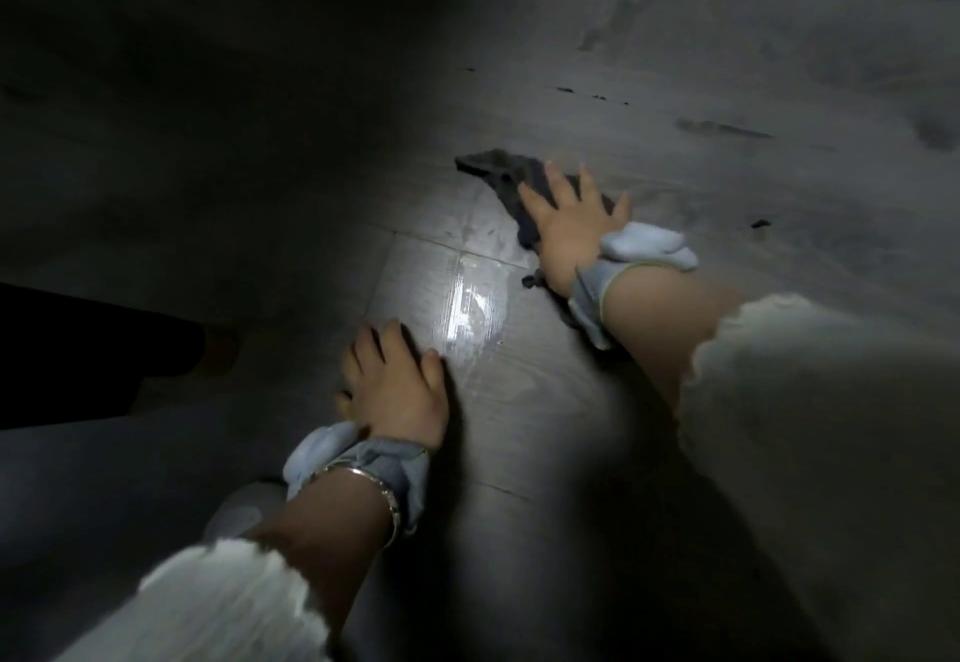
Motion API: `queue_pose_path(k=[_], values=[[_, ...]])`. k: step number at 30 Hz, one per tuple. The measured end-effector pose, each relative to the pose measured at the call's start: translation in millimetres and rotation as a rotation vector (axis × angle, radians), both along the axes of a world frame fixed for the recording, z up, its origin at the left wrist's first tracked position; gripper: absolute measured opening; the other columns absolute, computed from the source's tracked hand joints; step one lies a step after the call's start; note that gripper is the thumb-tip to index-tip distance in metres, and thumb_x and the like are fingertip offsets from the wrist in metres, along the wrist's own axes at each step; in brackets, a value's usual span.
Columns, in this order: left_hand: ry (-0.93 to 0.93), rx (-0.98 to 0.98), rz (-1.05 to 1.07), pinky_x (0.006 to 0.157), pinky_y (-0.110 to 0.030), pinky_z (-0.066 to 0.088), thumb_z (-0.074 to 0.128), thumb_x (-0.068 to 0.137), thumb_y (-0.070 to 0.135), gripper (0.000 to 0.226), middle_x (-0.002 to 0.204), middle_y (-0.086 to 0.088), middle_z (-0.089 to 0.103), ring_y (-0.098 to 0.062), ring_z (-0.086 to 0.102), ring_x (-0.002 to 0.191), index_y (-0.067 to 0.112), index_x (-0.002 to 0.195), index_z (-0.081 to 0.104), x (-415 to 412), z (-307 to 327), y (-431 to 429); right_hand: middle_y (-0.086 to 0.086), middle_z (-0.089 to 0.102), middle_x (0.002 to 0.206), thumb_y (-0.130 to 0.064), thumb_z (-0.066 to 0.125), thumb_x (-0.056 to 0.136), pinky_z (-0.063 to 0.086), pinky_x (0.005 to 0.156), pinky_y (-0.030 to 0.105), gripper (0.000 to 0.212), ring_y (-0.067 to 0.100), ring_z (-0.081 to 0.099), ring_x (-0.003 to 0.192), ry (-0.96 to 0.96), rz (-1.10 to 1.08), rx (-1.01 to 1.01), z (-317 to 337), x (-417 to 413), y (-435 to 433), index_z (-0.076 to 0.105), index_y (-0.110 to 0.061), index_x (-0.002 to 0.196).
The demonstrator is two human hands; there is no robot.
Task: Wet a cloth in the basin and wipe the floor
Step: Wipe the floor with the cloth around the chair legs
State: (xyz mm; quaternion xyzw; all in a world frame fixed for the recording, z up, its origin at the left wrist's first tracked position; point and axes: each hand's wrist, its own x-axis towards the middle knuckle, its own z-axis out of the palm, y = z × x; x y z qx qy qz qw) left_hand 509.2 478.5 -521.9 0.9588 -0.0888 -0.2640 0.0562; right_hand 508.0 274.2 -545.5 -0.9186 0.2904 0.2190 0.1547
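Dark cloth [497,173] under right hand [567,229] on seemingly wet floor [470,300]

The right hand [566,227] presses spread fingers flat on a dark cloth [493,170] at two o'clock from a gleaming wet patch [470,305] on the grey floor [675,100], while the left hand [397,388] rests flat at seven o'clock.

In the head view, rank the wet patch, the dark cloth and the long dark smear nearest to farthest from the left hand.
1. Wet patch, right beside the left hand.
2. Dark cloth, farther ahead, under the right hand.
3. Long dark smear, far upper right.
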Motion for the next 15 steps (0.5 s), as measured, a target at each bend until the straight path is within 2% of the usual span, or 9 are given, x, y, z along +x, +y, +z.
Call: queue_pose_path(k=[4, 6, 9, 10, 11, 12, 13, 15], values=[[0.045, -0.005, 0.048, 0.107, -0.046, 0.029, 0.04, 0.099, 0.034, 0.044, 0.147, -0.008, 0.029, -0.028, 0.026, 0.136, 0.016, 0.138, 0.034, -7, 16, 17, -0.001, -0.001, 0.163, -0.026, 0.056, 0.093, 0.012, 0.118, 0.05, 0.07, 0.027, 0.003, 0.149, 0.042, 0.389, 0.053, 26, -33, 50, 0.017, -0.032, 0.151], [0.065, 0.005, 0.067, 0.107, -0.046, 0.029, 0.04, 0.099, 0.032, 0.043, 0.147, -0.009, 0.03, -0.028, 0.026, 0.137, 0.016, 0.138, 0.035, -15, 19, 24, 0.0, 0.001, 0.162, -0.028, 0.053, 0.094, 0.016, 0.117, 0.048, 0.066, 0.026, 0.005, 0.149, 0.121, 0.578, 0.099, 34, -53, 76, 0.019, -0.033, 0.151], [0.094, 0.05, 0.071, 0.107, -0.045, 0.03, 0.04, 0.099, 0.031, 0.041, 0.146, -0.011, 0.035, -0.029, 0.031, 0.135, 0.013, 0.136, 0.037, -17, 19, 36, 0.002, -0.001, 0.163, -0.027, 0.046, 0.096, 0.012, 0.116, 0.051, 0.064, 0.029, 0.003, 0.149, 0.247, 0.619, 0.127, 41, -76, 120, 0.016, -0.029, 0.152], [0.097, 0.06, 0.087, 0.107, -0.044, 0.03, 0.039, 0.099, 0.03, 0.04, 0.144, -0.012, 0.037, -0.03, 0.033, 0.134, 0.012, 0.135, 0.039, -15, 16, 38, 0.005, 0.009, 0.162, -0.026, 0.043, 0.095, 0.016, 0.115, 0.053, 0.057, 0.031, 0.013, 0.148, 0.204, 0.571, 0.107, 39, -82, 136, 0.026, -0.026, 0.15], [0.089, 0.073, 0.108, 0.106, -0.044, 0.031, 0.04, 0.099, 0.03, 0.04, 0.143, -0.014, 0.039, -0.03, 0.036, 0.132, 0.01, 0.134, 0.04, -15, 15, 40, 0.007, 0.031, 0.156, -0.027, 0.04, 0.091, 0.029, 0.109, 0.054, 0.05, 0.031, 0.033, 0.141, 0.1, 0.49, 0.102, 36, -91, 149, 0.046, -0.025, 0.141], [0.074, 0.075, 0.127, 0.104, -0.043, 0.032, 0.04, 0.099, 0.03, 0.04, 0.141, -0.015, 0.042, -0.031, 0.038, 0.131, 0.009, 0.132, 0.042, -13, 12, 40, 0.005, 0.055, 0.14, -0.032, 0.038, 0.084, 0.043, 0.098, 0.053, 0.048, 0.029, 0.055, 0.126, 0.068, 0.463, 0.139, 31, -96, 158, 0.065, -0.028, 0.122], [0.06, 0.075, 0.132, 0.103, -0.042, 0.033, 0.04, 0.098, 0.029, 0.039, 0.139, -0.016, 0.043, -0.032, 0.04, 0.129, 0.008, 0.131, 0.043, -11, 13, 40, 0.0, 0.067, 0.124, -0.036, 0.036, 0.077, 0.05, 0.089, 0.049, 0.047, 0.026, 0.066, 0.11, 0.078, 0.496, 0.139, 28, -102, 163, 0.074, -0.034, 0.105], [0.035, 0.064, 0.122, 0.102, -0.042, 0.034, 0.039, 0.098, 0.029, 0.039, 0.138, -0.017, 0.042, -0.033, 0.041, 0.128, 0.006, 0.13, 0.043, -3, 6, 42, -0.006, 0.069, 0.119, -0.045, 0.043, 0.071, 0.054, 0.082, 0.05, 0.04, 0.024, 0.067, 0.106, 0.09, 0.588, 0.102, 8, -103, 159, 0.073, -0.042, 0.097]])
